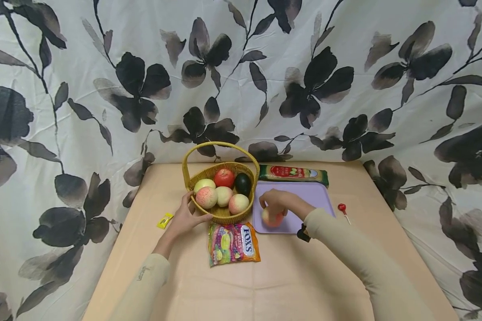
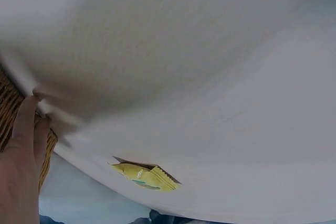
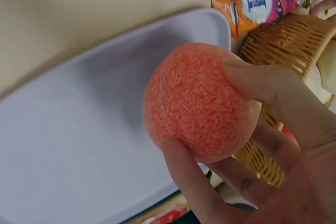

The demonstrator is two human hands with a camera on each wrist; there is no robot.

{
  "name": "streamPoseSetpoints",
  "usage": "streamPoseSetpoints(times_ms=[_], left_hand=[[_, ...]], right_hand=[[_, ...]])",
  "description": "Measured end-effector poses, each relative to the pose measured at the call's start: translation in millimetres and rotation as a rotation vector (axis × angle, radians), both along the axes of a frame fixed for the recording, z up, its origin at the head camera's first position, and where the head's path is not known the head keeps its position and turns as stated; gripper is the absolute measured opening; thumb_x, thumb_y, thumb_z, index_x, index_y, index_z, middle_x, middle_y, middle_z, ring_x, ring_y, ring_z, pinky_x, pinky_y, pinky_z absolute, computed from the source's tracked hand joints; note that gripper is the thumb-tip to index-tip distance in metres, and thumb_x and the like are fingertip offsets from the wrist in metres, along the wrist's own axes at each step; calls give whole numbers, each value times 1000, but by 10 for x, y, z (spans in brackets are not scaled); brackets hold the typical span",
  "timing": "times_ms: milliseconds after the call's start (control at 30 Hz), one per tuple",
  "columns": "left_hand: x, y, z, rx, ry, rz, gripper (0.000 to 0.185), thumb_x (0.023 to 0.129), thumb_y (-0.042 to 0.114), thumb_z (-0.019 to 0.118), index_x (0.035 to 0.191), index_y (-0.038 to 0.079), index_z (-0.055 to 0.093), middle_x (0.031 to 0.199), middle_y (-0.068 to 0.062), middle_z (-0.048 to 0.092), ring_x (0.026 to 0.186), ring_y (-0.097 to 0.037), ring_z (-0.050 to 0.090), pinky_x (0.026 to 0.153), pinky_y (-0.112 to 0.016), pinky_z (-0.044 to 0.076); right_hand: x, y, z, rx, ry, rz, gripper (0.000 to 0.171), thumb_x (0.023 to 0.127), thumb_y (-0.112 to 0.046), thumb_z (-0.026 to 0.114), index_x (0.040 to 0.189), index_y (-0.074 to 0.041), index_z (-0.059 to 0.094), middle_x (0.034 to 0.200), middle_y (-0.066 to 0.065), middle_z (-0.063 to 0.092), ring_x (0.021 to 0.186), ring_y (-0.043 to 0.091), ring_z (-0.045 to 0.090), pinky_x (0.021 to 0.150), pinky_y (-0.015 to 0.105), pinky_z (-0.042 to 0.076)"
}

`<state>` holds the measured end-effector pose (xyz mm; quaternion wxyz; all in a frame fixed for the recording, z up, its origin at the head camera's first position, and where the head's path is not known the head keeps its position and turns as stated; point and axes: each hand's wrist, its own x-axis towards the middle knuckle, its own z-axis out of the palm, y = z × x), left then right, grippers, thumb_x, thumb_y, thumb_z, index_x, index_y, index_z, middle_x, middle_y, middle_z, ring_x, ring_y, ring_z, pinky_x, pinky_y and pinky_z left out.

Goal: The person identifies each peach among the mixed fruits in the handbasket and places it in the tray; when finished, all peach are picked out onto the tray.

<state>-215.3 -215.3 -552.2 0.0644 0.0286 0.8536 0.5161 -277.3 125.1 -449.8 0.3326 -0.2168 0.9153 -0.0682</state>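
Observation:
My right hand (image 1: pixel 278 201) pinches a pinkish-red peach (image 3: pixel 199 103) between thumb and fingers, over the near left part of a purple tray (image 1: pixel 301 223). In the right wrist view the fingertips spread round its speckled skin. On the left, my left hand (image 1: pixel 184 218) holds the near left side of a yellow wicker basket (image 1: pixel 225 218), thumb along its front and fingers along its outer wall. Inside the basket lie several pale peaches (image 1: pixel 206 197), a yellow-green fruit (image 1: pixel 204 183), a red fruit (image 1: pixel 224 177) and a dark avocado (image 1: pixel 243 183).
A Fox's candy bag (image 1: pixel 234 244) lies in front of the basket. A yellow wrapped candy (image 1: pixel 164 220) is left of my left hand. Behind the tray lies a long green package (image 1: pixel 293 174); a red lollipop (image 1: pixel 342 208) is at its right. The basket's handle (image 1: pixel 221 143) arches above the fruit.

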Motion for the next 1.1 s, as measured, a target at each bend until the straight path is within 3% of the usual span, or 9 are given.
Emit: streamPoseSetpoints(times_ms=[300, 600, 833, 1100], left_hand=[[5, 13, 27, 5, -12, 6, 127, 81, 45, 89, 166, 13, 2, 175, -17, 5, 160, -41, 16, 129, -57, 23], [6, 1, 32, 30, -23, 5, 126, 81, 43, 90, 167, 14, 2, 176, -16, 4, 160, -42, 15, 129, -57, 23], [-2, -1, 22, 30, -19, 2, 128, 79, 48, 90, 167, 15, 2, 176, -16, 4, 160, -43, 15, 129, -57, 24], [-5, -10, 5, 13, 0, 11, 127, 79, 48, 90, 167, 15, 3, 176, -14, 6, 160, -42, 17, 129, -57, 23]], right_hand=[[77, -129, -82, -18, 7, -37, 41, 74, -5, 90, 108, -10, 67, 102, 10, 62, 78, 22, 65, 68, 46, 66], [130, -239, -125, 27, 72, -16, 34, 74, -12, 92, 98, -11, 68, 92, 6, 64, 68, 19, 64, 52, 29, 56], [182, -313, -138, 3, 90, -15, 29, 70, -8, 91, 84, -10, 65, 79, 3, 61, 62, 17, 61, 47, 28, 52], [172, -306, -141, 6, 97, -42, 34, 70, -11, 92, 89, -11, 64, 84, 4, 63, 64, 18, 63, 47, 27, 50]])
